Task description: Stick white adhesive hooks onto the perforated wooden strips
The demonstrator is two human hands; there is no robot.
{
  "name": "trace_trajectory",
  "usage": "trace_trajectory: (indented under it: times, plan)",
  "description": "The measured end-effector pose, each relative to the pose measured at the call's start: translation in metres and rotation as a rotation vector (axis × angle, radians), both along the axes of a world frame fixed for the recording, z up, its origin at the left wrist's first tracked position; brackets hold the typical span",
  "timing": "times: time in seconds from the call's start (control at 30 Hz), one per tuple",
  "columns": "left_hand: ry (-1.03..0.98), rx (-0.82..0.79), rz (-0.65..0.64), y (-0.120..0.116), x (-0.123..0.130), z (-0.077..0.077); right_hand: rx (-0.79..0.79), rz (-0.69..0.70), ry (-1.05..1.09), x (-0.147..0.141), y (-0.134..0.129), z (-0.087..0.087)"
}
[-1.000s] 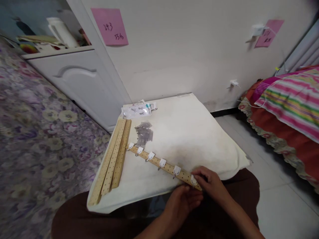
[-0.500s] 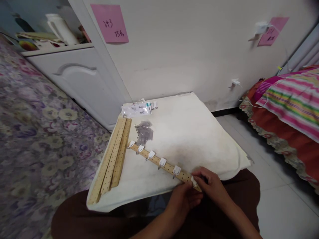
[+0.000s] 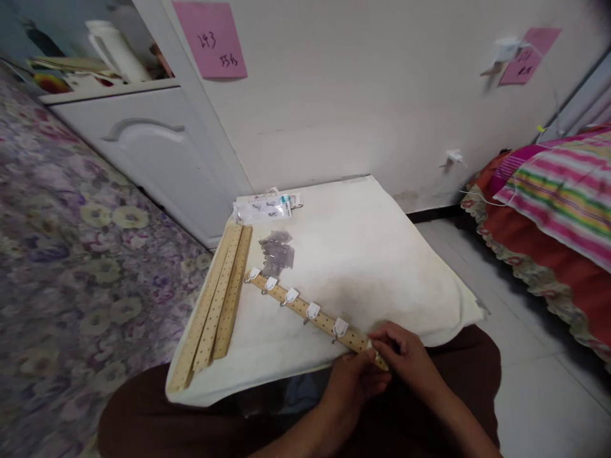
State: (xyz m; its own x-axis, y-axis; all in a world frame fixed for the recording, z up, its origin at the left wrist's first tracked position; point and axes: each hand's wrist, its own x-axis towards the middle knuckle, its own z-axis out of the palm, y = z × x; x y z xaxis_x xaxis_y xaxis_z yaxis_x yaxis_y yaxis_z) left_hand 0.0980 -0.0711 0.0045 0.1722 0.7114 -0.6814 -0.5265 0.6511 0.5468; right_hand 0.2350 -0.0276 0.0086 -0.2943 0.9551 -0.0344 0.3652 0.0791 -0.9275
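A perforated wooden strip [image 3: 354,340] lies slanted over the cloth-covered table, its near end past the front edge. Several white-backed metal hooks [image 3: 312,311] sit spaced along it. My left hand [image 3: 347,385] grips the near end from below, thumb on top and fingers curled under. At that same end, my right hand [image 3: 407,357] pinches another white-backed hook [image 3: 371,346] against the strip; fingers cover most of it. Beside the strip's far end are several small clear packets [image 3: 278,253] in a pile.
More perforated wooden strips [image 3: 213,318] lie together along the left edge of the white table cloth [image 3: 382,235]. Clear packaging [image 3: 262,210] rests at the back left corner. A flowered cover [image 3: 95,254] hangs at left; a bed [image 3: 534,222] stands at right.
The view has shifted very slightly. Both hands stay at the strip's near end, with only a small shift of the fingers around the end hook.
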Motion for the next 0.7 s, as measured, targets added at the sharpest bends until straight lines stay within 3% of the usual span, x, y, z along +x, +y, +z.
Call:
trace_trajectory:
  times: [0.17,0.37,0.7]
  plan:
    - [0.028,-0.007,0.026,0.0,0.002,-0.007,0.005,0.001,0.003,0.0,0.0,-0.003]
    - [-0.03,0.011,0.001,-0.002,-0.001,-0.004,0.035,0.022,0.034,0.001,-0.002,0.0]
    - [-0.12,0.013,-0.001,-0.004,-0.006,-0.003,-0.039,-0.085,0.036,0.022,-0.02,0.001]
